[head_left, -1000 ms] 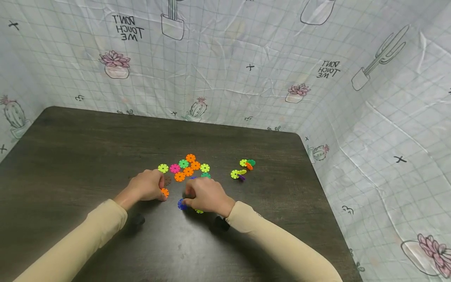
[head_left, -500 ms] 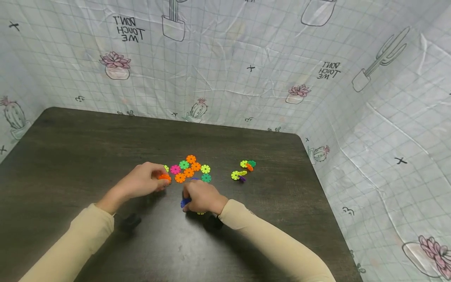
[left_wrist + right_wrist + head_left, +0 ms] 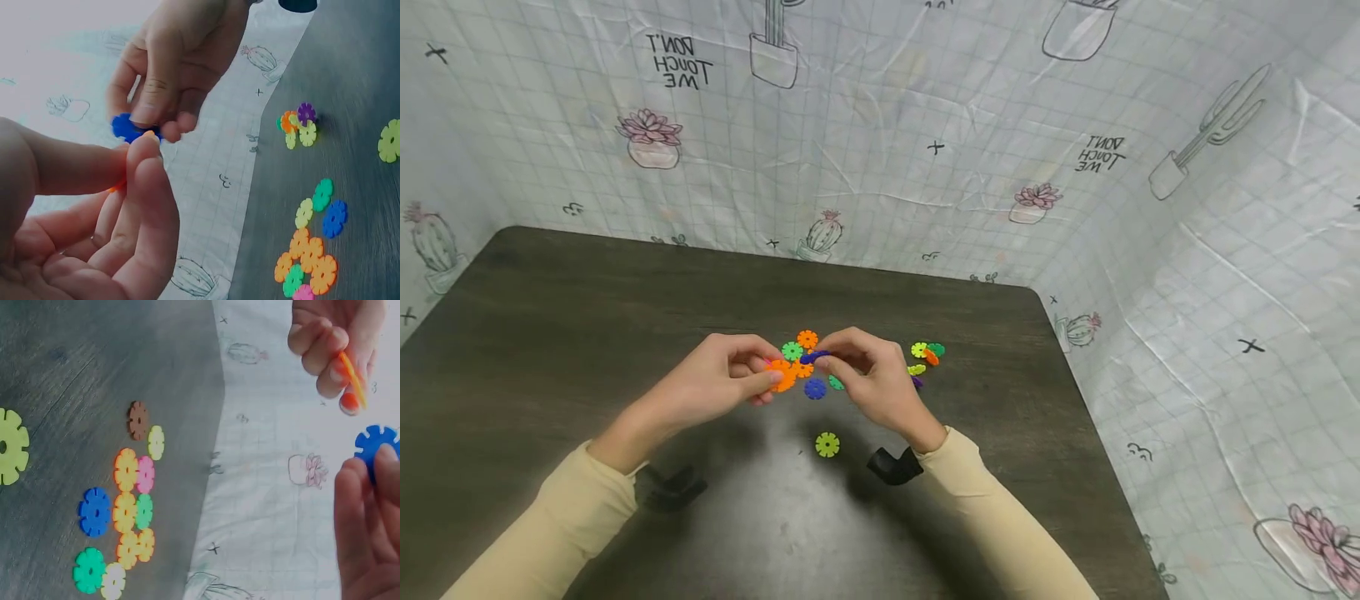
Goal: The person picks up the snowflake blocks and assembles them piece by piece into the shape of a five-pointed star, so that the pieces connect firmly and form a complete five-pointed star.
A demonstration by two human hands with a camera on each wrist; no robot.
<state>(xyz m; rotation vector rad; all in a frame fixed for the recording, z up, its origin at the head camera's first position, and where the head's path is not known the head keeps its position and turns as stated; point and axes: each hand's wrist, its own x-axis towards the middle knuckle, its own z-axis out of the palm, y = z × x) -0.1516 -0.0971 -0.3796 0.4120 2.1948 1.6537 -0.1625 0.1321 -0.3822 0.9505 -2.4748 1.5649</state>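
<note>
Both hands are raised a little above the dark table (image 3: 550, 333), over a scatter of flat plastic snowflake discs. My left hand (image 3: 770, 377) pinches an orange disc (image 3: 783, 376), which shows edge-on in the right wrist view (image 3: 353, 381). My right hand (image 3: 829, 358) pinches a blue disc (image 3: 814, 357) between thumb and fingertips (image 3: 377, 445). In the left wrist view the blue disc (image 3: 128, 129) sits right against the tip of my left fingers (image 3: 145, 147). The two pieces are close together; whether they touch I cannot tell.
On the table lie a second blue disc (image 3: 815, 388), a yellow-green disc (image 3: 827, 444) nearer me, and a cluster of orange, green and pink discs (image 3: 134, 506). A small joined bunch of discs (image 3: 925, 358) lies to the right. A patterned cloth wall (image 3: 880, 150) surrounds the table.
Both hands lifted off the table with their discs and came together above the pile. The yellow-green disc that lay under my right hand is now uncovered.
</note>
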